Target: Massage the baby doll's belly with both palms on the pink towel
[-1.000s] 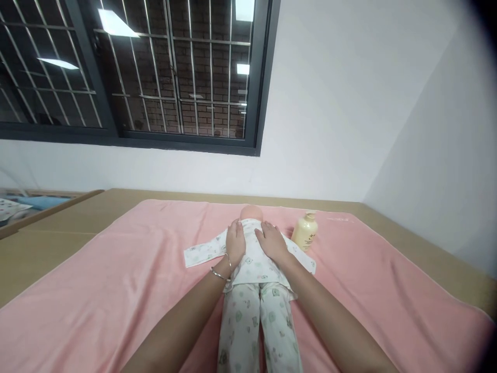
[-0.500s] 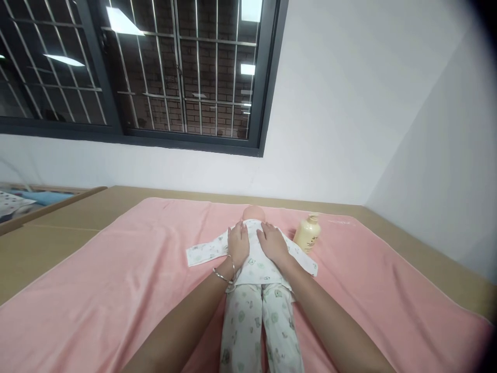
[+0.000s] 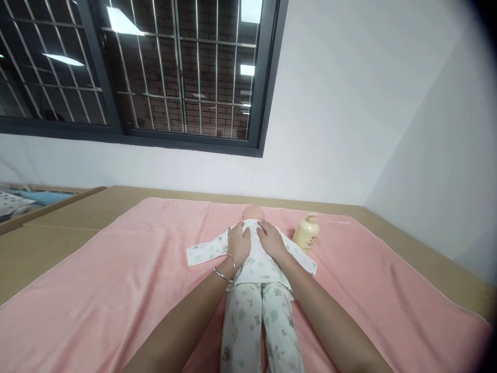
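I'm looking over a pink cloth (image 3: 116, 264) that is spreading, softly creased, across a tan surface (image 3: 54, 246) in the lower frame. A dark-framed window (image 3: 212, 67) with metal bars is filling the upper left; a smooth white wall (image 3: 341, 103) is taking the upper right. At bottom center the doll (image 3: 257, 268) is lying stretched out, round head (image 3: 253, 212) farthest away, wearing a thin printed shirt (image 3: 252, 259) and trousers (image 3: 241, 326). My left hand (image 3: 239, 242) (a shiny bangle (image 3: 222, 275) is circling its wrist) and right hand (image 3: 271, 240) are resting on the shirt, fingers extended, thumbs apart, gripping nothing. Right of center, a rounded, pale yellow bottle (image 3: 306, 234) is standing beside one sleeve, contents hidden.
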